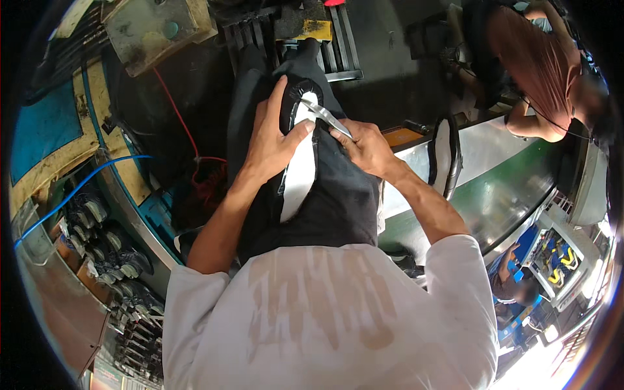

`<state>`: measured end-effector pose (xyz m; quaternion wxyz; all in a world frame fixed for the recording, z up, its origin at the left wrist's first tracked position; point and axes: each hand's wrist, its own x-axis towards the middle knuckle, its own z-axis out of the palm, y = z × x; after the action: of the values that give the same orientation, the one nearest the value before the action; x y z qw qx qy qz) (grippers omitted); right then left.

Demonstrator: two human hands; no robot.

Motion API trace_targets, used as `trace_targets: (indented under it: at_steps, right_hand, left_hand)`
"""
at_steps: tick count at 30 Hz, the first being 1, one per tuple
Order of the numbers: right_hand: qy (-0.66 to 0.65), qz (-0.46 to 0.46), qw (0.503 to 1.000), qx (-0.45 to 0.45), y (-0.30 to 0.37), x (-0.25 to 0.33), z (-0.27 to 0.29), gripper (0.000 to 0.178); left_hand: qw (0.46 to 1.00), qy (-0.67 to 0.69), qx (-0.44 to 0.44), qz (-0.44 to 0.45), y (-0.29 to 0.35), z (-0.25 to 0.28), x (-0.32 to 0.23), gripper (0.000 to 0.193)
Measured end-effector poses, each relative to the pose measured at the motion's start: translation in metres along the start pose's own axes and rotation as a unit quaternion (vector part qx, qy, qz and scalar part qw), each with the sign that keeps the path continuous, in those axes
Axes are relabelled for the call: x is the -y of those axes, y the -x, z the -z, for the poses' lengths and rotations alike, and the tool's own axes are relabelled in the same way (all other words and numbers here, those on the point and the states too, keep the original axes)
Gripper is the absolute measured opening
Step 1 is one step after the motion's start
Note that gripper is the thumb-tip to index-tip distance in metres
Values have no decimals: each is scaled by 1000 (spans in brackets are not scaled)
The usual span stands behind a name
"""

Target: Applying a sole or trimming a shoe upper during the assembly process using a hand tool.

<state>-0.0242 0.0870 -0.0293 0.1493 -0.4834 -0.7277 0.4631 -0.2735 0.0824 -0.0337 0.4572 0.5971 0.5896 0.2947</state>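
A black shoe upper (303, 91) rests on my lap with its underside up, its edge gathered in pleats around the toe and a long white insole (299, 170) along the middle. My left hand (272, 138) grips it from the left side, thumb pressed on the white insole and fingers along the black edge. In my right hand (366, 148) is a silver pincer-like metal hand tool (333, 121), its tip touching the insole near the toe. The fingers hide most of its handle.
To the right, another black shoe with a white underside (443, 156) lies on a metal-edged green bench (500, 175). A person (530, 65) works across it. Several dark shoes (107, 240) fill a rack at left. Blue (84, 188) and red (175, 110) hoses run nearby.
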Motion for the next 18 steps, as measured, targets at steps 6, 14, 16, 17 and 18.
trace_targets:
  at_steps: [6, 14, 16, 17, 18]
  right_hand:
    - [124, -62, 990, 39, 2, 21, 23, 28]
    - [-53, 59, 983, -163, 2, 61, 24, 16]
    - [133, 70, 987, -54, -13, 36, 11, 19]
    - [175, 7, 985, 9, -18, 29, 5, 19]
    - [179, 20, 984, 10, -27, 33, 12, 19]
  left_hand:
    - [974, 165, 16, 153, -23, 3, 0, 70]
    - [998, -7, 21, 58, -9, -1, 0, 83]
    - [997, -7, 40, 59, -9, -2, 3, 89]
    - [997, -7, 54, 63, -9, 0, 7, 96]
    - [998, -2, 47, 37, -11, -3, 16, 99]
